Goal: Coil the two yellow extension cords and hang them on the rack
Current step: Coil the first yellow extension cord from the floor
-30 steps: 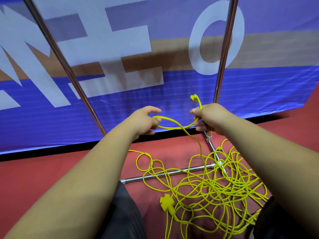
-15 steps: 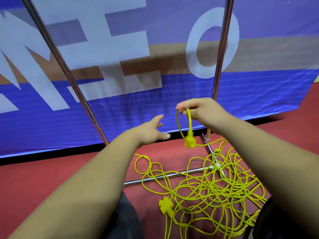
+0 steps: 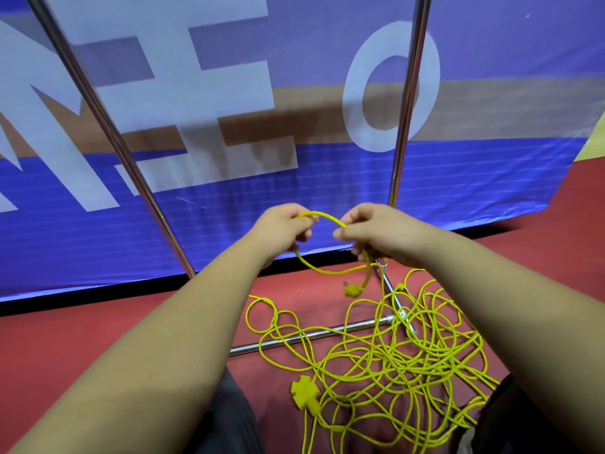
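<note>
Yellow and thin, two long extension cords (image 3: 393, 362), nearly all in one messy heap on the red floor (image 3: 65, 339), lying across the low bar of the shiny metal rack (image 3: 311, 337). Only just begun: one small loop (image 3: 322, 216) made, nothing hung up yet. Hard to tell where one cord stops and the other starts, maybe tangled together. Left to do: pull the heap apart, wind both up, hang both on the rack.

Curled tight round one side of the loop, the left hand (image 3: 281, 231). Pinching the other side with thumb and fingers, the right hand (image 3: 376, 234). Loop up in the air between the two hands, touching both. Small yellow plug (image 3: 353, 290) dangling just under the right hand, above the heap. Flat yellow cross-shaped socket (image 3: 306, 393) down on the floor, well apart from both hands.
</note>
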Demonstrator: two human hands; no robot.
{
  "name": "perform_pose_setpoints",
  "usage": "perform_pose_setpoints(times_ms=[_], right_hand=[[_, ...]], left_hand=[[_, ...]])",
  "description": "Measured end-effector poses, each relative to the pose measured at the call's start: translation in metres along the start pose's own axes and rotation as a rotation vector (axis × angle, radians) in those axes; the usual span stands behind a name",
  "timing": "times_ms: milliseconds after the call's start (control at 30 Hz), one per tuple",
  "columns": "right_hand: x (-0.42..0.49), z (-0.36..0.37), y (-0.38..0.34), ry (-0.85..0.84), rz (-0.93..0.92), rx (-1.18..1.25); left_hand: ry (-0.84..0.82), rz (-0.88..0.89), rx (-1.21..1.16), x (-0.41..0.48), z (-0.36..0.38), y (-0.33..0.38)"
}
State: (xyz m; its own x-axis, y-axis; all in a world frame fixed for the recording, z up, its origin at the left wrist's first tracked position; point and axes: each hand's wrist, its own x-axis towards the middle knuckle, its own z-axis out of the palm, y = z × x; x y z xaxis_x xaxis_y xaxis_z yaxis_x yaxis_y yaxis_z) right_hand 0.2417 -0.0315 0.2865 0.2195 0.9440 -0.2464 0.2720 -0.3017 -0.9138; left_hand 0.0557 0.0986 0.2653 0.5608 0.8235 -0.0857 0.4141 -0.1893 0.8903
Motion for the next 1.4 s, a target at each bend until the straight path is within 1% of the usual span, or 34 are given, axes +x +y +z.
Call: perform_pose_setpoints(times_ms=[67, 100, 133, 200, 233, 333, 400, 500, 567, 733, 800, 900, 1000, 1067, 1100, 1133, 1167, 1300, 1333, 1400], right_hand=[[0.006, -0.004, 0.010, 0.034, -0.004, -0.250], [0.009, -0.006, 0.014, 0.047, 0.000, -0.294], [0.013, -0.008, 0.018, 0.064, 0.011, -0.290], [0.017, -0.011, 0.018, 0.123, 0.035, -0.214], [0.019, -0.013, 0.016, 0.157, 0.041, -0.191], [0.022, -0.018, 0.015, 0.255, 0.048, -0.230], [0.024, -0.018, 0.019, 0.283, 0.055, -0.185], [0.027, -0.015, 0.023, 0.278, 0.074, -0.158], [0.030, -0.012, 0.023, 0.271, 0.063, -0.178], [0.027, -0.002, 0.017, 0.131, 0.034, -0.210], [0.028, 0.005, 0.019, 0.128, 0.007, -0.216], [0.026, 0.014, 0.022, 0.109, -0.046, -0.135], [0.019, 0.022, 0.013, 0.058, -0.122, -0.074], [0.017, 0.028, 0.008, 0.025, -0.139, 0.019], [0.017, 0.030, 0.007, 0.013, -0.115, 0.036], [0.019, 0.032, 0.008, 0.015, -0.086, -0.010], [0.022, 0.033, 0.011, 0.015, -0.068, -0.125], [0.027, 0.036, 0.018, -0.072, -0.155, -0.808], [0.027, 0.037, 0.019, -0.088, -0.145, -0.915], [0.028, 0.039, 0.022, -0.100, -0.106, -1.055]], left_hand=[[0.111, 0.079, -0.070, -0.002, -0.010, 0.013], [0.165, 0.092, -0.104, -0.003, -0.015, 0.017], [0.206, 0.088, -0.139, -0.005, -0.019, 0.020], [0.230, 0.052, -0.172, -0.008, -0.028, 0.022], [0.228, 0.006, -0.165, -0.009, -0.031, 0.020], [0.191, -0.174, -0.163, -0.013, -0.040, 0.011], [0.154, -0.199, -0.260, -0.014, -0.043, 0.008], [0.040, -0.188, -0.571, -0.018, -0.045, 0.014], [0.003, -0.189, -0.700, -0.020, -0.043, 0.018], [0.088, -0.202, -0.854, -0.019, -0.042, 0.017], [0.105, -0.203, -0.914, -0.017, -0.042, 0.015], [0.104, -0.211, -1.058, -0.018, -0.035, 0.019], [0.139, -0.190, -1.230, -0.016, -0.030, 0.024], [0.153, -0.188, -1.243, -0.014, -0.032, 0.024], [0.155, -0.193, -1.238, -0.014, -0.034, 0.022], [0.157, -0.199, -1.235, -0.014, -0.037, 0.021], [0.162, -0.203, -1.234, -0.014, -0.039, 0.020], [0.186, -0.250, -1.207, -0.011, -0.045, 0.018], [0.190, -0.276, -1.165, -0.009, -0.046, 0.016], [0.158, -0.335, -1.030, -0.009, -0.047, 0.009]])
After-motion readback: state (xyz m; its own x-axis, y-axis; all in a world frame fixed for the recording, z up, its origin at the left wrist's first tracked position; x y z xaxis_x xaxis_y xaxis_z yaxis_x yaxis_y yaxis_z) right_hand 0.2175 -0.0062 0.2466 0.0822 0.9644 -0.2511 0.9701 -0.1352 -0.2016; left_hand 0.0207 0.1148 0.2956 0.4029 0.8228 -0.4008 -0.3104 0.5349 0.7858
